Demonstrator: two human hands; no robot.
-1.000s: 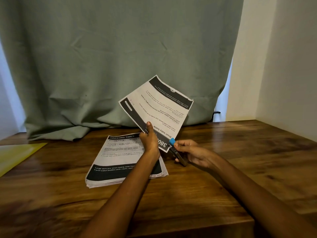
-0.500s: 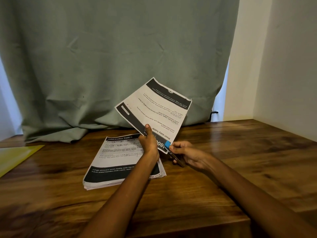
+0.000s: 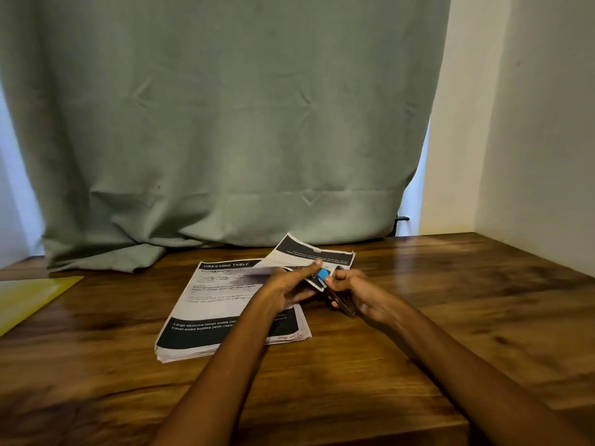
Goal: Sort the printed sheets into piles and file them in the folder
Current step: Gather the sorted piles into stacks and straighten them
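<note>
The left hand (image 3: 283, 289) holds a loose printed sheet (image 3: 314, 255) low over the worktop (image 3: 418, 317), just right of the stack (image 3: 225, 304); its fingers look partly extended, the grip blurred. The right hand (image 3: 357, 292) grips a stapler (image 3: 335, 292) at the sheet's near corner. This looks like fastening a sorted set. Next comes squeezing, then filing in the yellow folder (image 3: 29, 297) far left.

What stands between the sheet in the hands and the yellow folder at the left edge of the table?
The stack of printed sheets lies on the table between the held sheet and the yellow folder. The left hand would have to carry the sheet over it. Beyond the stack, nothing visible blocks the way.
</note>
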